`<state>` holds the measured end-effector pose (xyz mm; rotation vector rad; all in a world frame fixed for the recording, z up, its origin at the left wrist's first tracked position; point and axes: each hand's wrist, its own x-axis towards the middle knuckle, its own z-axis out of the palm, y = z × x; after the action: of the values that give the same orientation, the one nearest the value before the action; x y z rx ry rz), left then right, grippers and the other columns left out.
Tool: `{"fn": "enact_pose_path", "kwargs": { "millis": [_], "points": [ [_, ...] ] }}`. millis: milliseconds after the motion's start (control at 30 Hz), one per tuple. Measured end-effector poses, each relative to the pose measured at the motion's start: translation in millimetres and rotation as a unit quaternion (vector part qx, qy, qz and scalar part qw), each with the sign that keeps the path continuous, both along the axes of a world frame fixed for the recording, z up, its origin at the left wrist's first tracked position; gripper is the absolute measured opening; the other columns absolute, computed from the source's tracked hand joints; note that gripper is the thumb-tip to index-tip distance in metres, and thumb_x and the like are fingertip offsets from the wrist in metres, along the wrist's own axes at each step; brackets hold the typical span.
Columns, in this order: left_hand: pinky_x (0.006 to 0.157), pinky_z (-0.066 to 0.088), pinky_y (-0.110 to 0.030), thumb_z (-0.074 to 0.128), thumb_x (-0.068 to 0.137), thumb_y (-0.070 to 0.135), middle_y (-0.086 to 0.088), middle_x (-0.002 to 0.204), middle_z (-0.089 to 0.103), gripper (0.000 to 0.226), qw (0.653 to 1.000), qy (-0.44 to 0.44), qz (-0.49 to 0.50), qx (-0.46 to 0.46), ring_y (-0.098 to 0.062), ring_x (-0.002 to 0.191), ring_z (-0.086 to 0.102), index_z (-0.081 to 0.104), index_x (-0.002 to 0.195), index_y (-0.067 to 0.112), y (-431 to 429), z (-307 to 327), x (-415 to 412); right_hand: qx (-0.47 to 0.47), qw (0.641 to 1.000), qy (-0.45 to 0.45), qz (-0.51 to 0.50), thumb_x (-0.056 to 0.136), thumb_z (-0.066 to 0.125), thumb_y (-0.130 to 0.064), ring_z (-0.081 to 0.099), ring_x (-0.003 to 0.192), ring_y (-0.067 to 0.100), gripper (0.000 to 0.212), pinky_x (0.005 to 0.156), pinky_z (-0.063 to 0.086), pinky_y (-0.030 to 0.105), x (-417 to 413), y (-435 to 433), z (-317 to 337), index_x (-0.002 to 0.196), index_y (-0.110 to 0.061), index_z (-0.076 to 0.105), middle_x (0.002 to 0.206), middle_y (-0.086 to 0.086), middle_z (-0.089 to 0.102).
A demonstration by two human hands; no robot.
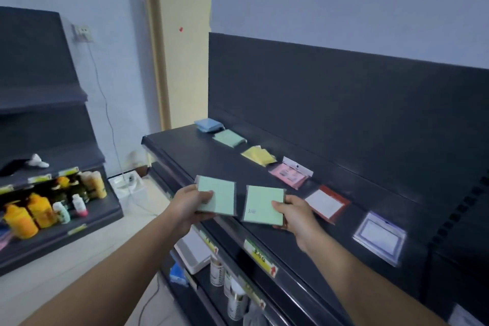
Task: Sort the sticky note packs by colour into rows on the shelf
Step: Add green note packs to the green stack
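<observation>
Two green packs hover side by side over the shelf front; the left hand pinches the left pack, the right hand the right pack; the green pile lies ahead and leftward, between the blue pile and the yellow pile; the left hand is nearer.

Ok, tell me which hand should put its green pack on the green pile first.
Probably left: the left hand with its green pack is nearer the green pile at the back; the right hand sits beside the red-edged pack.
</observation>
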<state>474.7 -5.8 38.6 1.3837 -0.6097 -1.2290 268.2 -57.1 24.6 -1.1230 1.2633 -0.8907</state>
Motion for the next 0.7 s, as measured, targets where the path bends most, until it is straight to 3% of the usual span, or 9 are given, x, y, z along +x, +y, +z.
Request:
{"fn": "enact_pose_path", "kwargs": {
  "millis": [167,333,467,600,700],
  "points": [
    [0.046,0.056,-0.028,0.04,0.09,-0.003,-0.013,0.088,0.061,0.023,0.999,0.018,0.026,0.026,-0.025,0.077,0.06,0.05,0.11,0.0,-58,-4,37,-0.006,1.0,-0.014,0.02,0.092,0.054,-0.006,0.063,0.081,0.019,0.008,0.057,0.051,0.027,43,-62,-4,0.099,-0.009,0.056,0.1,0.01,0.068],
    [0.04,0.053,-0.029,0.033,0.088,-0.006,-0.016,0.085,0.057,0.025,0.998,0.032,0.039,0.044,-0.027,0.074,0.058,0.045,0.11,-0.003,-128,5,68,-0.028,0.999,-0.03,0.023,0.09,0.055,-0.005,0.062,0.073,0.015,0.01,0.06,0.05,0.028,76,-128,4,0.093,-0.014,0.056,0.087,0.002,0.066],
    [0.06,0.05,-0.037,0.035,0.089,-0.008,-0.02,0.092,0.055,0.02,0.998,0.009,0.043,0.037,-0.027,0.074,0.054,0.046,0.105,-0.004,-179,5,86,-0.039,0.998,-0.031,0.024,0.09,0.055,-0.004,0.061,0.072,0.015,0.011,0.058,0.048,0.028,98,-178,9,0.095,-0.014,0.054,0.083,0.001,0.065],
    [0.044,0.052,-0.024,0.038,0.09,-0.011,-0.02,0.095,0.059,0.026,0.998,-0.039,0.002,0.042,-0.024,0.073,0.058,0.052,0.111,-0.008,-223,-4,106,-0.032,0.999,-0.031,-0.004,0.09,0.056,-0.004,0.06,0.069,0.013,0.012,0.054,0.047,0.027,120,-212,0,0.091,-0.016,0.054,0.08,-0.001,0.065],
    [0.041,0.051,-0.021,0.04,0.091,-0.01,-0.021,0.102,0.06,0.026,0.999,-0.036,-0.021,0.036,-0.024,0.074,0.06,0.051,0.114,-0.007,-263,-8,125,-0.036,0.998,-0.029,-0.034,0.09,0.057,-0.005,0.061,0.071,0.013,0.012,0.054,0.047,0.026,136,-238,-6,0.092,-0.017,0.054,0.081,-0.001,0.066]
  ]
}}
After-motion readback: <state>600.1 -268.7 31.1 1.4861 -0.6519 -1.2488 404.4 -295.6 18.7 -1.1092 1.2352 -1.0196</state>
